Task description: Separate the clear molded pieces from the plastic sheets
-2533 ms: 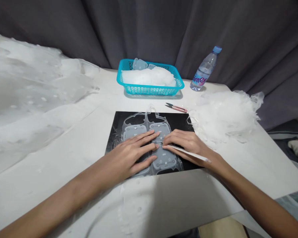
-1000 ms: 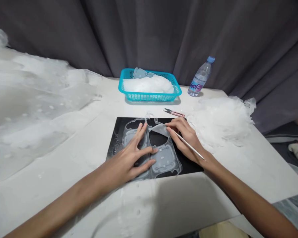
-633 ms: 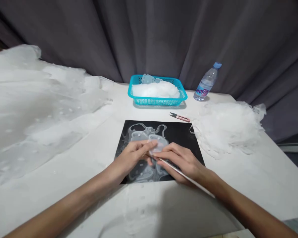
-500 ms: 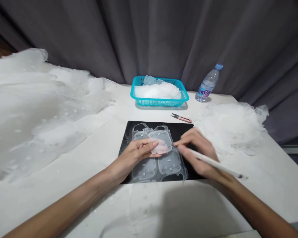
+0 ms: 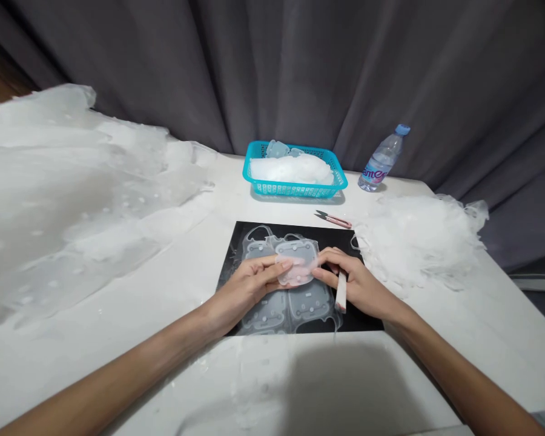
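Note:
My left hand (image 5: 254,280) pinches a translucent rounded-square silicone piece (image 5: 296,254), thumb on top and fingers beneath. At the piece's right edge, the thumb and fingertips of my right hand (image 5: 356,280) touch it. A slim white stick-like tool (image 5: 340,292) is tucked in that same hand, its end pointing down toward me; its other end is hidden by the fingers. Under both hands, a translucent silicone sheet (image 5: 266,312) with several rounded-square shapes and thin looped edges lies on a black mat (image 5: 361,321).
Beyond the mat lie pink-handled thread snips (image 5: 338,221). Behind them stands a turquoise basket (image 5: 295,191) holding white and translucent pieces, with a water bottle (image 5: 381,163) to its right. Heaps of translucent sheets (image 5: 95,200) cover the left; a pile of scraps (image 5: 422,242) sits right.
My right hand has closed in on the silicone piece's right edge. The white tool has swung from pointing right to pointing down toward me. My left hand keeps its hold.

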{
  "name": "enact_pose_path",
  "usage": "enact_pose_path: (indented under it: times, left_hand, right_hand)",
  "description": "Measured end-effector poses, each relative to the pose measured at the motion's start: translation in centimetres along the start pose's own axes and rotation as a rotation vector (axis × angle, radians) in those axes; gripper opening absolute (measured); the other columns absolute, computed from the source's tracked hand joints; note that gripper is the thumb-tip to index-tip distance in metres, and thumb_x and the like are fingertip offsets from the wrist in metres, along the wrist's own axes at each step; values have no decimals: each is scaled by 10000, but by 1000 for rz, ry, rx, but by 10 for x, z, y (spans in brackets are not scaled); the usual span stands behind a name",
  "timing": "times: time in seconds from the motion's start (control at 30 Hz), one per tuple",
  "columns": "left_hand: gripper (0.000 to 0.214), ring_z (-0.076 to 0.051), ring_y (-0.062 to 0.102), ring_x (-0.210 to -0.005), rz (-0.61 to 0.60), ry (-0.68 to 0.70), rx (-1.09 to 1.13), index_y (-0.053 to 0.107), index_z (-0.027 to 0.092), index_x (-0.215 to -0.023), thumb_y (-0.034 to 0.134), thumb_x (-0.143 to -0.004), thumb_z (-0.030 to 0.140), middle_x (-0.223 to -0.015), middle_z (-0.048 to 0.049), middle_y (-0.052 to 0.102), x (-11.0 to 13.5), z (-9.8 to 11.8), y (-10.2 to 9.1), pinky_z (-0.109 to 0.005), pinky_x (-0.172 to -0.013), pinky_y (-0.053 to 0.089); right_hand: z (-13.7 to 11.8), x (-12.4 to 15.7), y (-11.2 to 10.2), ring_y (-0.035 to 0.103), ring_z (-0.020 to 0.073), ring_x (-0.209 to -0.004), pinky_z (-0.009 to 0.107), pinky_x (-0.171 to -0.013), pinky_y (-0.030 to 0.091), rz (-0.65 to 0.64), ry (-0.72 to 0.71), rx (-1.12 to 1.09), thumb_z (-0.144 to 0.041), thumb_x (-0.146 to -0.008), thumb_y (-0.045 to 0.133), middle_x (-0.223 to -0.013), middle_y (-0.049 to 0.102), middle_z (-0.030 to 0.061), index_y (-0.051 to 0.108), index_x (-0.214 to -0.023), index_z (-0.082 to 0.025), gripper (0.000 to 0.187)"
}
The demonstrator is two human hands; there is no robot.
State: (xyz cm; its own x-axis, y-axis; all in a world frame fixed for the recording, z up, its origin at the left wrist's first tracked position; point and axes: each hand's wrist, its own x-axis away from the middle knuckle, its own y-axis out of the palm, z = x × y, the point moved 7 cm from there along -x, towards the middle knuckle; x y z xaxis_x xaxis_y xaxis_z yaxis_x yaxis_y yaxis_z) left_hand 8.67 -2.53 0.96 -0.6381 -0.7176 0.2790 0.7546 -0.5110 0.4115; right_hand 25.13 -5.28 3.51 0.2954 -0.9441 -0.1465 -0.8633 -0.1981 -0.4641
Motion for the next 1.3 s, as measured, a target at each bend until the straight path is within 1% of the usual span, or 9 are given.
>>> enact_pose_path:
  times: [0.1, 0.2, 0.4, 0.73, 0.9, 1.0, 1.1, 1.2, 1.3]
  left_hand:
    - [246, -249, 777, -1025, 71, 25, 44, 834, 156, -1030, 797, -897, 360, -1083, -105, 828, -1, -2, -6, -385, -1049, 578]
    - [228, -241, 773, -990, 115, 44, 39, 829, 153, -967, 804, -889, 365, -1057, -102, 824, 0, -1, -9, -378, -994, 610]
    - [312, -216, 758, -995, 115, 66, -109, 797, 192, -1073, 867, -832, 378, -1074, -73, 820, 2, 0, -6, -310, -910, 633]
    - [304, -225, 767, -943, 153, 72, -92, 791, 170, -996, 888, -804, 385, -947, -58, 806, 0, -6, -10, -332, -889, 649]
    - [301, -193, 757, -894, 119, 12, -10, 772, 150, -1000, 878, -822, 367, -992, -75, 804, 8, -8, 4, -311, -892, 629]
    - [361, -189, 751, -854, 76, -29, -70, 761, 134, -1073, 845, -856, 409, -983, -102, 808, 12, -6, 11, -284, -838, 612]
    - [404, -195, 751, -899, 110, -24, -107, 753, 154, -1128, 854, -843, 423, -1008, -92, 812, 10, -2, 5, -277, -860, 594]
    - [422, -198, 743, -980, 111, -5, -125, 749, 192, -1191, 850, -848, 418, -1136, -83, 801, 5, -2, -2, -277, -898, 581]
    - [442, -205, 739, -980, 105, 18, -178, 748, 209, -1230, 840, -854, 422, -1152, -79, 798, 2, -3, -5, -284, -880, 582]
  right_hand:
    - [1, 0, 0, 604, 199, -983, 351, -898, 454, -36, 10, -23, -334, -1041, 618, -1006, 683, 45, 721, -1014, -215, 160]
    - [-1, 0, 0, 607, 194, -956, 344, -874, 461, -10, 5, -29, -322, -1034, 630, -990, 681, 47, 725, -1001, -207, 152]
    - [-8, 0, 2, 633, 183, -932, 329, -850, 489, 0, -37, -63, -308, -1025, 644, -967, 673, 45, 741, -986, -203, 149]
    - [-10, 1, 1, 649, 166, -891, 303, -810, 489, -15, -35, -130, -239, -993, 674, -968, 670, 43, 765, -969, -200, 102]
    - [0, -3, 4, 619, 181, -827, 327, -780, 462, 132, -89, 132, -155, -955, 641, -886, 645, 33, 712, -889, -201, 107]
    - [7, -5, -3, 616, 185, -840, 332, -787, 458, 178, -85, 205, -151, -945, 642, -905, 647, 35, 699, -890, -201, 94]
    - [6, -5, -11, 609, 178, -889, 327, -825, 461, 70, -79, 105, -205, -969, 653, -982, 676, 42, 709, -957, -204, 57]
    - [0, -2, -10, 550, 163, -870, 318, -824, 448, -65, -74, 19, -274, -982, 661, -998, 644, 33, 717, -1070, -212, 121]
    - [4, -1, -7, 494, 141, -746, 287, -718, 415, -23, 13, -99, -374, -992, 666, -818, 538, -14, 727, -1067, -219, 183]
